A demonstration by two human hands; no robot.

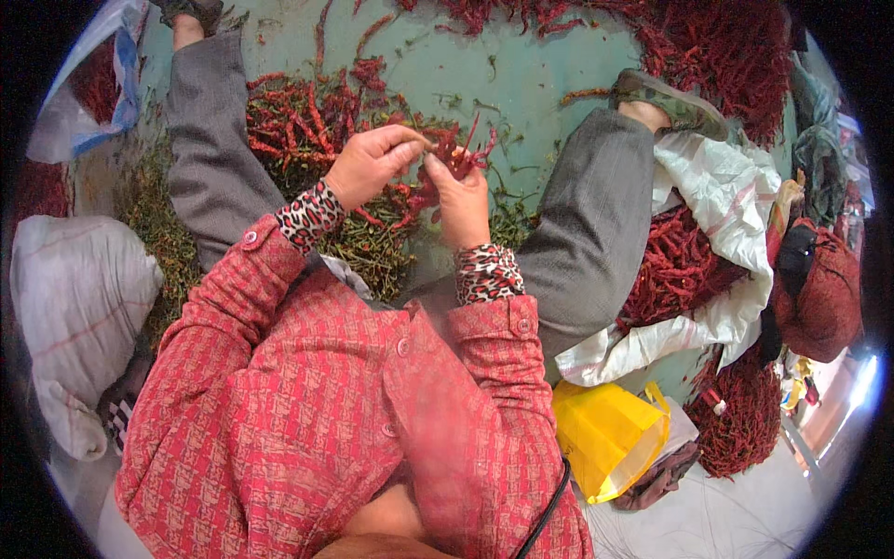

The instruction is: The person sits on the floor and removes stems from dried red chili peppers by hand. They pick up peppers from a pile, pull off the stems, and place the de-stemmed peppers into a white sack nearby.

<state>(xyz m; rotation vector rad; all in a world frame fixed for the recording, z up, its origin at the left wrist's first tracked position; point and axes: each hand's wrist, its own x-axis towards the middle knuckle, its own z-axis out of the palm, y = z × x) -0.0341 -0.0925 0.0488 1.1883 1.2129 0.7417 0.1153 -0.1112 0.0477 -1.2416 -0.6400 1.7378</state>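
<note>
Between thumb and fingers, my right hand (462, 202) grips a small bunch of dried red chili peppers (461, 159). My left hand (377, 159) is beside it, its thumb and fingertips pinched together at the stem side of the bunch; whether a stem is between them is too small to tell. Just beyond and left of my hands lies a heap of dried red chilies (300, 126). Below my hands, between my legs, is a pile of green-brown chili stems (370, 251), with a few red pods on it.
An open white woven sack (726, 189) of chilies lies beside my right leg, near a yellow bag (607, 437). A large chili heap (719, 63) is at the upper right. A stuffed whitish sack (80, 279) stands left, by more stems (157, 209).
</note>
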